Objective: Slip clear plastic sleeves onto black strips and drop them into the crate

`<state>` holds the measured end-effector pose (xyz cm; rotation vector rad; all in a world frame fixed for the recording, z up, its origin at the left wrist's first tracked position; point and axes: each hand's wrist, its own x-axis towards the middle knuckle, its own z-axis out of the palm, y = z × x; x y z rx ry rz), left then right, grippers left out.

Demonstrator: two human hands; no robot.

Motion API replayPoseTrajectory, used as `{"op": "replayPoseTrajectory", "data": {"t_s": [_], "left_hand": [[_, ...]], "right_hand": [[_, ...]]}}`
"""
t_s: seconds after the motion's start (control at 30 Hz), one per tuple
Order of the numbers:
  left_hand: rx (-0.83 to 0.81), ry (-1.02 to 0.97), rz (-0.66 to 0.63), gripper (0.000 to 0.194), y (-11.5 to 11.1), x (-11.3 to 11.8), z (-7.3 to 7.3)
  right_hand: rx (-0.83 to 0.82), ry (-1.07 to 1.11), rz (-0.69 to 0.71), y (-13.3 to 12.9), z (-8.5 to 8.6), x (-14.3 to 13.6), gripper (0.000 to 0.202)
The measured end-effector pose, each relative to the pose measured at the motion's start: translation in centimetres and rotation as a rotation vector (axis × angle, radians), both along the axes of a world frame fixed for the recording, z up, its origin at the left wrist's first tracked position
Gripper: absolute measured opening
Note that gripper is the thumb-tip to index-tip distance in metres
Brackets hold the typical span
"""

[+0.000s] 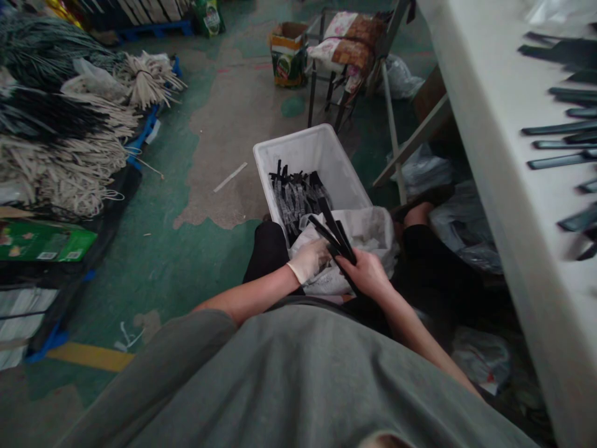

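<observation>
My right hand (pixel 368 272) is closed around several flat black strips (pixel 332 231), which fan out up and to the left over my lap. Close beside them is my left hand (pixel 308 260), in a pale glove, its fingers curled near the lower ends of the strips; what they grip, if anything, is hidden. Under both hands a white plastic bag (pixel 373 227) lies across my lap and the near end of a white bin (pixel 342 168). Inside the bin are many dark strips, with bundles (pixel 293 202) that look wrapped in something clear.
To my right runs a white table (pixel 485 93) with black strips (pixel 559 129) scattered on it. A stool with a cushion (pixel 349 40) and a cardboard box (pixel 288 56) stand ahead. Heaped cords (pixel 56 168) lie on pallets at left. Plastic bags (pixel 461 218) sit under the table.
</observation>
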<state>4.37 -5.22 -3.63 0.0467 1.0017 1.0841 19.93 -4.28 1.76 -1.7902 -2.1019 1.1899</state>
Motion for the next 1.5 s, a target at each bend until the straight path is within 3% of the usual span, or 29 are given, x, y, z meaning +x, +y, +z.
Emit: {"op": "replayPoseTrajectory", "data": {"t_s": [0.1, 0.23, 0.33, 0.4, 0.5, 0.6, 0.67, 0.73, 0.9, 1.07, 1.17, 1.23, 1.33, 1.43, 1.5], "left_hand": [[-0.031, -0.002, -0.053, 0.016, -0.4, 0.2, 0.3], [-0.083, 0.051, 0.069, 0.014, 0.8, -2.2, 1.1], [-0.096, 0.058, 0.048, 0.012, 1.0, -2.4, 1.2], [-0.108, 0.041, -0.041, 0.013, 0.2, -1.1, 0.9], [-0.167, 0.005, -0.148, 0.015, -1.0, 0.8, 0.7], [-0.143, 0.001, -0.141, 0.015, -0.8, 0.4, 1.2], [-0.115, 0.011, -0.13, 0.016, -0.1, -0.8, 1.6], [-0.117, 0.018, -0.133, 0.019, 0.3, -1.9, 1.8], [-0.1, -0.027, -0.189, 0.017, -0.2, -1.5, 1.2], [-0.081, -0.047, -0.247, 0.017, -1.6, -0.2, 2.2], [-0.075, -0.094, -0.272, 0.021, -1.7, 0.0, 2.7], [-0.132, -0.133, -0.347, 0.039, -1.4, -0.1, 2.0], [-0.247, -0.116, -0.355, 0.065, 0.5, -0.9, -0.4], [-0.271, -0.026, -0.077, 0.066, 4.1, -3.1, -2.3], [-0.237, 0.012, 0.09, 0.058, 6.8, -5.0, -2.3]], "right_hand": [[-0.002, 0.045, -0.043, 0.3, 0.0, -0.2, 0.024], [-0.098, 0.117, 0.023, -0.7, 0.7, 1.2, 0.027], [-0.021, 0.101, 0.009, -1.7, 0.7, 1.3, 0.025], [0.03, 0.121, -0.051, -1.6, 0.2, 0.7, 0.024], [-0.019, 0.284, -0.186, -0.7, -1.1, 0.0, 0.025], [-0.06, 0.487, -0.368, -0.1, -2.3, 0.7, 0.03], [0.0, 0.557, -0.429, -0.3, -2.7, 1.5, 0.032], [0.113, 0.592, -0.35, -0.9, -2.6, 2.0, 0.031], [0.35, 0.593, 0.093, -2.3, -1.5, 1.4, 0.023], [0.388, 0.413, 0.054, -1.6, -2.4, 0.4, 0.032], [0.382, 0.345, -0.042, -1.0, -2.6, 0.4, 0.024], [0.36, 0.371, -0.151, -1.0, -1.6, 0.7, 0.011], [0.186, 0.586, -0.295, -1.8, 1.7, 2.4, 0.026], [-0.076, 0.728, -0.278, -3.2, 5.5, 5.6, 0.04], [-0.191, 0.749, -0.18, -4.0, 7.2, 7.7, 0.048]]}}
